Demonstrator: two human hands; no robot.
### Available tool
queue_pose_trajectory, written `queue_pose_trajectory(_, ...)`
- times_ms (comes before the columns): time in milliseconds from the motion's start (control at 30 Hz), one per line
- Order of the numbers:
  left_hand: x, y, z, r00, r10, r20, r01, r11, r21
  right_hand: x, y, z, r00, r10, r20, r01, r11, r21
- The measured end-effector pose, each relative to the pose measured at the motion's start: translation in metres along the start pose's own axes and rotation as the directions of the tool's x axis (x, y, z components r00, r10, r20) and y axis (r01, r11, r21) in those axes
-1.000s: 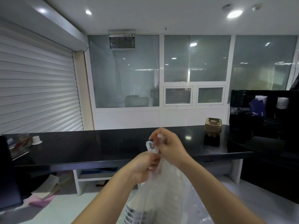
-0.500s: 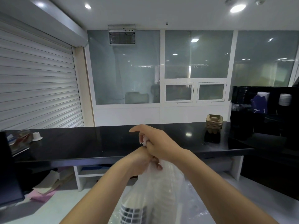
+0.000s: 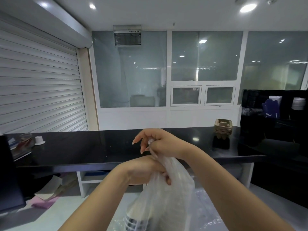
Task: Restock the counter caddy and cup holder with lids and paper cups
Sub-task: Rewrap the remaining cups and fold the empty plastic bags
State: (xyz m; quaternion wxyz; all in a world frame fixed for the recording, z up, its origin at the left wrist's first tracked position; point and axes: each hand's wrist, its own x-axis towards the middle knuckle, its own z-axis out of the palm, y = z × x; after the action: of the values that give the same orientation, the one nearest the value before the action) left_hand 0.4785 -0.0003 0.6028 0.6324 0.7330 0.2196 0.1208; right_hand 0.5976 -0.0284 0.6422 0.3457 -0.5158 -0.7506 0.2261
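1. while both hands work at chest height in front of the black counter, i read the step in hand as opening the sealed supply, not yet restocking.
2. left hand: fingers curled and clamped round the gathered neck of the clear plastic bag.
3. right hand: thumb and lower fingers pinch the twisted tip of the bag just above the left hand; the index and middle fingers stick out, apart and holding nothing.
4. paper cups: a nested stack, white with dark bands, lies inside the bag at the lower edge of the head view, hanging below the hands.
5. black caddy: stands at the right end of the counter, well apart from the bag; a blue sleeve and white stacks show in it, but i cannot tell its compartments.
6. next move, as i judge it: the knot or twist must come loose, so the right hand needs to pull or unwind while the left holds the neck steady. after that the stack can be drawn out and carried right.
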Motion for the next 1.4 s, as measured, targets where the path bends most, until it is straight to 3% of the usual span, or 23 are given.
queue_pose_trajectory(100, 0.001, -0.001, -0.006, 0.999, -0.031, -0.02, 0.028, 0.993, -0.117, 0.003, -0.002, -0.001, 0.999, 0.011, 0.03, -0.009, 0.999, -0.042)
queue_pose_trajectory(267, 0.013, -0.013, 0.005, 0.924, 0.06, -0.377, 0.0, 0.987, 0.158, 0.003, -0.012, 0.007, 1.0, -0.002, 0.028, 0.006, 0.991, -0.135)
queue_pose_trajectory(333, 0.017, -0.017, 0.0, 0.895, 0.067, -0.44, -0.039, 0.997, 0.074, -0.002, -0.015, 0.007, 1.0, -0.013, -0.008, 0.012, 0.998, -0.056)
queue_pose_trajectory(400, 0.016, -0.017, -0.004, 0.915, 0.052, -0.4, -0.087, 0.994, -0.071, -0.006, -0.007, 0.001, 0.989, -0.04, -0.143, 0.047, 0.998, 0.047)
queue_pose_trajectory(467, 0.014, -0.017, -0.006, 0.936, 0.008, -0.352, -0.102, 0.963, -0.25, -0.009, 0.009, -0.01, 0.968, 0.039, -0.249, -0.005, 0.991, 0.134)
queue_pose_trajectory(567, 0.016, -0.008, 0.004, 0.916, -0.059, -0.398, -0.095, 0.929, -0.357, -0.016, 0.035, -0.017, 0.958, 0.22, -0.183, -0.187, 0.966, 0.179)
queue_pose_trajectory(667, 0.019, -0.006, 0.003, 0.849, -0.144, -0.509, -0.082, 0.914, -0.397, -0.027, 0.045, -0.01, 0.96, 0.256, -0.113, -0.239, 0.96, 0.147)
queue_pose_trajectory(800, 0.013, -0.009, 0.0, 0.878, -0.129, -0.46, -0.083, 0.907, -0.413, -0.038, 0.045, -0.008, 0.945, 0.171, -0.279, -0.139, 0.982, 0.128)
queue_pose_trajectory(933, 0.009, -0.009, 0.0, 0.918, -0.109, -0.381, -0.088, 0.882, -0.464, -0.042, 0.038, -0.003, 0.865, 0.074, -0.496, -0.086, 0.996, -0.003)
queue_pose_trajectory(1167, -0.008, -0.009, -0.019, 0.975, -0.091, -0.201, -0.035, 0.836, -0.547, -0.054, 0.027, 0.009, 0.781, -0.029, -0.624, -0.018, 0.997, -0.069)
queue_pose_trajectory(1400, -0.012, -0.014, -0.012, 0.983, 0.085, -0.163, -0.156, 0.855, -0.494, -0.06, 0.025, 0.021, 0.745, 0.154, -0.649, 0.048, 0.958, 0.283)
